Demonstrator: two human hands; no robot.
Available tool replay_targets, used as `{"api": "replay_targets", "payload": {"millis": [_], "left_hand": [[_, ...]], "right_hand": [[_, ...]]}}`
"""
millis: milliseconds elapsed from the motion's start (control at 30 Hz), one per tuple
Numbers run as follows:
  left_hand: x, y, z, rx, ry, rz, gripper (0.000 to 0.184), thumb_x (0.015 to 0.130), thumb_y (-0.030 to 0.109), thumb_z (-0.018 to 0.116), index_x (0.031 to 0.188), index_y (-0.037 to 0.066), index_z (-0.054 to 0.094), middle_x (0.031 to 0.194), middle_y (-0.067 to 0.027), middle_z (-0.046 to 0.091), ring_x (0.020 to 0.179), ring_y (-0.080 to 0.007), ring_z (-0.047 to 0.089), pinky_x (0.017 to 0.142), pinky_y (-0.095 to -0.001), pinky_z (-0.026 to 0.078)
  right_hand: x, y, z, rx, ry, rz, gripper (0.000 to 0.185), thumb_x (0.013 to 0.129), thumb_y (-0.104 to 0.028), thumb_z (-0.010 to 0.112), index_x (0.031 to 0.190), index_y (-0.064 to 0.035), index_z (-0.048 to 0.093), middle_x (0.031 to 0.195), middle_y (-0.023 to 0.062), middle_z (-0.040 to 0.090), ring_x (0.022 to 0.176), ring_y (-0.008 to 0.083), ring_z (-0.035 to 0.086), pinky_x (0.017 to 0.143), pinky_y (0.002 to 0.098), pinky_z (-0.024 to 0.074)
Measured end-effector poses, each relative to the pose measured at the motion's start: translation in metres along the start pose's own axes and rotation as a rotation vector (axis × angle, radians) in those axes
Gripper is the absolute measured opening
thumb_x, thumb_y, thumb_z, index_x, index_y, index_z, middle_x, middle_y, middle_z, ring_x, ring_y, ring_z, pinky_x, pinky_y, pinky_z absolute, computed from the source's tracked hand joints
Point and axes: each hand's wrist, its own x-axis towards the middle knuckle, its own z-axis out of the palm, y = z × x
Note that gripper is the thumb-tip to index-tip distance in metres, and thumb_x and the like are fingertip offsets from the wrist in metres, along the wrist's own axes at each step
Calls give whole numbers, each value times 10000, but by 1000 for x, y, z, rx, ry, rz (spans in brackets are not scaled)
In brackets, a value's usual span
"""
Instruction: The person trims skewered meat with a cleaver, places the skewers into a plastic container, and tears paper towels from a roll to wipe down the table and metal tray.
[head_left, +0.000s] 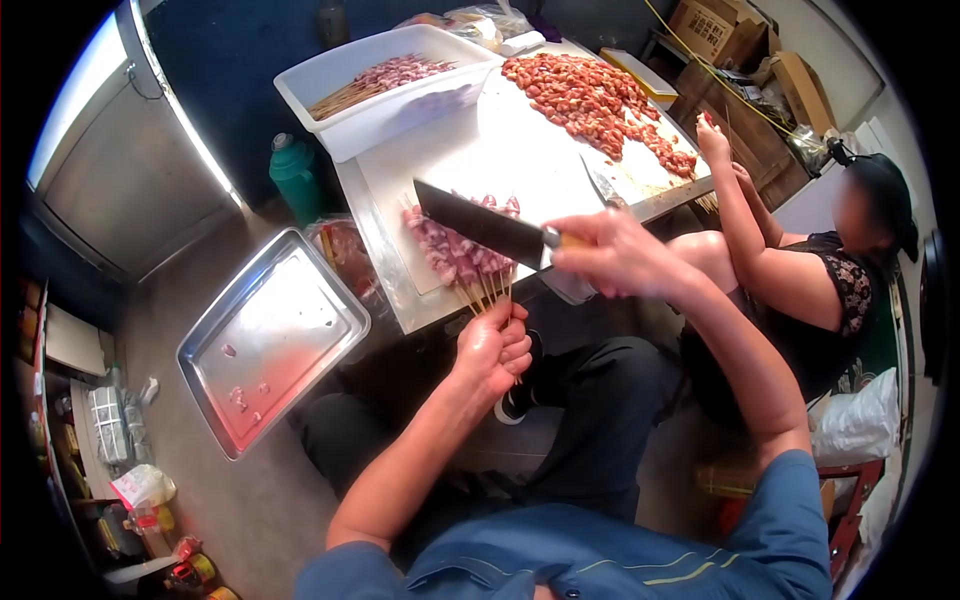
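Our left hand (pixel 492 349) clenches thin wooden skewers (pixel 487 290) of glossy, lumpy meat; our right (pixel 612 252), closed round a handle, holds a broad, flat-bladed cleaver (pixel 482 222).

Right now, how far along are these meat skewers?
Meat skewers in the white tub look done. The left hand holds a bunch of skewers, while the right hand holds a cleaver over them. Loose red meat chunks heaped on the table are unskewered, so they seem left.

Cleaver (pixel 480 222) in right grip (pixel 605 252), over skewered meat (pixel 465 250) in left grip (pixel 492 345).
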Motion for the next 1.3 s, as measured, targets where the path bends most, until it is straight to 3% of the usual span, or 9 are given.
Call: {"api": "replay_targets", "payload": {"millis": [133, 333, 500, 633, 700, 867, 1033, 1167, 1300], "left_hand": [[-1, 1, -2, 20, -2, -4, 252, 990, 283, 468, 877, 59, 497, 526, 29, 277, 393, -76, 212, 364, -242, 171], [-5, 4, -6, -40, -32, -3, 377, 990, 388, 411, 921, 32, 512, 535, 29, 267, 396, -77, 214, 363, -236, 182], [-7, 6, -3, 10, 6, -23, 374, 990, 361, 381, 938, 18, 522, 542, 25, 272, 403, -76, 217, 363, -239, 186], [-5, 7, 1, 29, 18, -29, 397, 1004, 373, 347, 954, 23, 527, 546, 31, 272, 408, -79, 213, 357, -238, 186], [-4, 6, 1, 20, 24, -14, 393, 1003, 369, 352, 956, 20, 527, 545, 32, 270, 408, -78, 213, 357, -239, 186], [-8, 4, 6, 18, 69, -8, 389, 1002, 365, 363, 957, 14, 525, 545, 32, 265, 411, -76, 214, 361, -239, 187], [-7, 4, 4, 22, 62, 18, 392, 1016, 352, 349, 948, 7, 521, 536, 22, 280, 402, -78, 221, 363, -244, 193], [-4, 4, 2, 19, 38, 17, 391, 1016, 349, 349, 949, 5, 521, 533, 23, 276, 400, -77, 216, 362, -243, 195], [-3, 3, 4, 26, 55, 15, 391, 1016, 349, 350, 947, 5, 523, 530, 24, 277, 397, -77, 216, 362, -243, 194]], "right_hand": [[-34, 5, -8, -9, -19, 41, 418, 874, -231, 606, 1215, 11, 601, 643, 9, 547, 480, 68, 506, 433, 225, 402], [-42, 20, -15, 263, -10, 200, 425, 898, -252, 627, 1243, -7, 593, 667, -15, 550, 478, 37, 491, 421, 182, 379], [-24, 5, -19, 340, 119, 34, 487, 883, -226, 651, 1290, 20, 546, 663, -15, 537, 475, 37, 486, 409, 183, 366], [13, -8, -11, 182, 159, -50, 521, 890, -277, 619, 1298, 37, 531, 681, 20, 545, 526, 68, 516, 436, 225, 410], [26, 2, -9, 33, 59, 77, 517, 885, -293, 604, 1281, 33, 548, 701, 42, 571, 532, 91, 531, 448, 233, 422], [-26, 4, -33, 76, -78, 220, 471, 875, -262, 627, 1243, 29, 580, 667, 11, 566, 494, 57, 510, 431, 197, 399], [-52, 11, -41, 180, 36, 178, 460, 870, -247, 656, 1212, 53, 583, 664, 0, 558, 495, 36, 499, 411, 170, 355], [-6, 10, -23, 263, 93, -34, 476, 891, -258, 627, 1240, 58, 557, 662, -3, 528, 516, 54, 509, 428, 197, 375], [29, 16, -10, 166, 52, 93, 491, 898, -266, 615, 1276, 40, 545, 670, 15, 552, 508, 66, 506, 438, 214, 396]]}}
